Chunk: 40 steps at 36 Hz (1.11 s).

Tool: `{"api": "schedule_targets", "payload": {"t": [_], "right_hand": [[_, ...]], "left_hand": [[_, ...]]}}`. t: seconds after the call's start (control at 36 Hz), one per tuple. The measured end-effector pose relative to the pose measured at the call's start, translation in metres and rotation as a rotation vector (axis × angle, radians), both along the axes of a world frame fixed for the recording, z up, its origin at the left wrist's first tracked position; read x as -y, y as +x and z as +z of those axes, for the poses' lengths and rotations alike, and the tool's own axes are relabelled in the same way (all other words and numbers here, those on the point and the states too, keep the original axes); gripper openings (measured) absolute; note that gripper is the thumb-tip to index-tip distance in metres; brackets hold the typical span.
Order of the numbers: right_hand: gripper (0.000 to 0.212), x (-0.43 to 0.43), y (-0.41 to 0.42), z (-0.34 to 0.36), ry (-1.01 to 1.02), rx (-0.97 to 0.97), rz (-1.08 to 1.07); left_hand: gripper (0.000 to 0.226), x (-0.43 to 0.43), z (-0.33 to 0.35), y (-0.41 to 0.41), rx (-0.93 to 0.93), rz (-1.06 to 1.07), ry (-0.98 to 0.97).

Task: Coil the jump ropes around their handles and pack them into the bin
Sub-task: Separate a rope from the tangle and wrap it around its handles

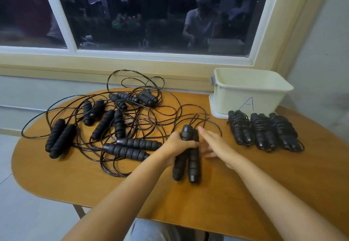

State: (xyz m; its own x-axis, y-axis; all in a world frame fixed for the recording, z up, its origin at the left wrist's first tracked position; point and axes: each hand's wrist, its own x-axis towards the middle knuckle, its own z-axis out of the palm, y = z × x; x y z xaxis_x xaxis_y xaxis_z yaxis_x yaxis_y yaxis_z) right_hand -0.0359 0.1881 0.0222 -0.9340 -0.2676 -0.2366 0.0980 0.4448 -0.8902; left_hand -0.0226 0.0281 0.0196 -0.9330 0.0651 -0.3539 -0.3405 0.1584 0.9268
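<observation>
My left hand point(176, 146) grips a pair of black foam jump-rope handles point(188, 162) held side by side, upright over the middle of the wooden table point(188, 199). Their thin black rope point(192, 112) loops away toward the back. My right hand point(213, 145) is just right of the handles, fingers straight and blurred, holding nothing. Three coiled jump ropes point(262, 133) lie in a row to the right. A cream bin point(249, 91) marked "A" stands behind them, and I see nothing inside it.
Several uncoiled jump ropes point(113, 123) lie tangled across the table's left half, their cords spilling over the back edge. The bin sits on its lid point(214, 111). A window and sill run along the wall behind. The table's front edge is rounded.
</observation>
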Motion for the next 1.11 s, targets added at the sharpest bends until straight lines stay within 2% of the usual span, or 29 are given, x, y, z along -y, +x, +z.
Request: {"api": "schedule_targets", "payload": {"t": [0.03,0.11,0.19,0.25,0.31,0.39,0.44,0.53,0.72,0.83,0.97,1.11], "right_hand": [[0.048,0.002,0.001,0.005,-0.033,0.065,0.037],[0.046,0.003,-0.001,0.009,0.014,0.068,0.109],[0.026,-0.006,-0.005,0.010,0.064,0.064,0.111],[0.022,-0.013,-0.005,0.010,0.111,0.055,0.127],[0.032,-0.019,-0.005,0.009,0.255,-0.015,0.126],[0.064,-0.032,-0.009,0.008,0.703,-0.144,0.143],[0.073,-0.042,-0.009,0.006,0.898,-0.187,0.172],[0.073,-0.052,-0.010,0.000,1.032,-0.268,0.214],[0.072,-0.040,-0.014,-0.004,1.202,-0.420,0.289],[0.069,-0.017,-0.021,-0.006,1.198,-0.547,0.275],[0.049,0.011,-0.036,-0.013,0.987,-0.702,0.275],[0.059,0.040,-0.059,-0.017,0.812,-0.830,0.384]], "left_hand": [[0.051,-0.007,-0.002,0.002,0.007,-0.004,0.035],[0.047,-0.023,-0.005,0.008,-0.041,-0.115,0.100],[0.048,-0.024,-0.005,0.010,-0.022,-0.235,0.130],[0.050,-0.019,-0.006,0.008,0.032,-0.314,0.093],[0.051,-0.018,-0.004,0.007,0.054,-0.389,-0.045],[0.063,-0.014,0.000,0.007,-0.035,-0.397,-0.382],[0.059,-0.008,0.000,0.004,-0.113,-0.365,-0.492],[0.048,0.006,-0.001,-0.005,-0.200,-0.317,-0.642],[0.032,0.040,-0.018,-0.034,-0.406,-0.125,-0.954],[0.029,0.049,-0.019,-0.051,-0.424,-0.213,-1.132],[0.027,0.051,-0.022,-0.066,-0.364,-0.275,-1.334],[0.027,0.049,-0.022,-0.068,-0.539,-0.172,-1.407]]}}
